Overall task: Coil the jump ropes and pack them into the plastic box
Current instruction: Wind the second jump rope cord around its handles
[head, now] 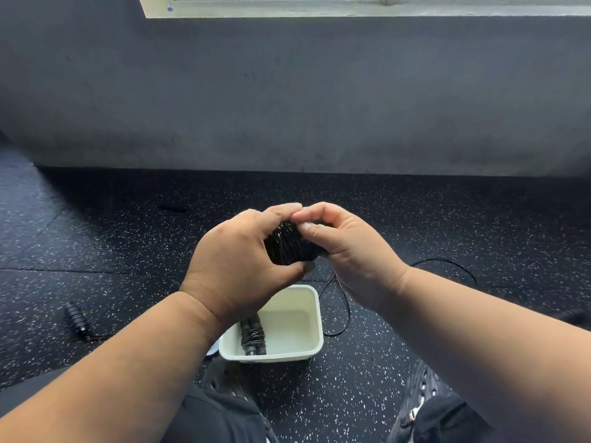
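Note:
Both hands hold a coiled black jump rope above the floor, just beyond the white plastic box. My left hand wraps the bundle from the left. My right hand pinches its top right with fingertips. A loose end of thin black cord trails down from the bundle and loops on the floor right of the box. Inside the box, at its left side, lies another wound jump rope. A third rope's black handle lies on the floor at the left.
The floor is black speckled rubber matting. A grey wall rises close behind, with a window sill at the top. My knees in dark trousers and perforated dark shoes frame the box at the bottom.

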The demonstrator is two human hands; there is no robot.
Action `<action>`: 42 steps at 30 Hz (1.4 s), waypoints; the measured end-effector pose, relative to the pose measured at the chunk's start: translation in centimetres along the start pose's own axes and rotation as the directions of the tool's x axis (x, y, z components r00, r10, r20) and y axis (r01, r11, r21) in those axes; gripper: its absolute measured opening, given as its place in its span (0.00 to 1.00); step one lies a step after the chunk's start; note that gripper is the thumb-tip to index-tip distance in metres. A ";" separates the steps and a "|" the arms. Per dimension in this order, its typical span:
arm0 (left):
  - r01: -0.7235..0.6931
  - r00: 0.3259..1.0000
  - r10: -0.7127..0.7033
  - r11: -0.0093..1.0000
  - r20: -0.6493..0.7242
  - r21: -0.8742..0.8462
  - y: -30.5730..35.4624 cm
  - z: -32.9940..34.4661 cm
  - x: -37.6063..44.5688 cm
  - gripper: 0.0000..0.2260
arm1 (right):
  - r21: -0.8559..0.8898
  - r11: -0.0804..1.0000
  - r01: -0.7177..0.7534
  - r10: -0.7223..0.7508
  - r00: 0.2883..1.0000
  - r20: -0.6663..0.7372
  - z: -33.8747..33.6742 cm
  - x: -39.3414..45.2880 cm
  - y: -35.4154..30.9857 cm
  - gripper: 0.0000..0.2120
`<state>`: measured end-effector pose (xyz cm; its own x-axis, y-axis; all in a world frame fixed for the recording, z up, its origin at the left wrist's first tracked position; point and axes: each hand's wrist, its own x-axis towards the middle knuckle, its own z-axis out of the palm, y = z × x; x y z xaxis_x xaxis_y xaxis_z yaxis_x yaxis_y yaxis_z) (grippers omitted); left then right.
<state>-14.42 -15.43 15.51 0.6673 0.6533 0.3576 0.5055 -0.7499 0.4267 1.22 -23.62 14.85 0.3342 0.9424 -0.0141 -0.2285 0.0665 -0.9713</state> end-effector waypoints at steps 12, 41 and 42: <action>-0.018 1.000 0.018 1.000 0.000 0.016 -0.3 0.5 0.0 0.31 | -0.332 0.927 0.176 -0.204 0.978 -0.049 -0.6 -0.2 2.2 0.15; -0.033 0.998 0.036 0.998 -0.049 0.056 0.5 1.2 -0.3 0.25 | -0.184 0.982 -0.040 0.034 0.999 -0.033 -0.4 -0.2 1.3 0.15; -0.036 0.998 0.039 0.998 -0.046 0.051 0.4 1.2 -0.3 0.25 | -0.179 0.983 -0.047 0.042 0.999 -0.032 -0.4 -0.3 1.1 0.14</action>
<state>-13.75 -16.10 14.58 0.6604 0.6280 0.4117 0.5084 -0.7774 0.3703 1.26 -23.92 13.64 0.3535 0.9333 -0.0627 -0.0771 -0.0377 -0.9963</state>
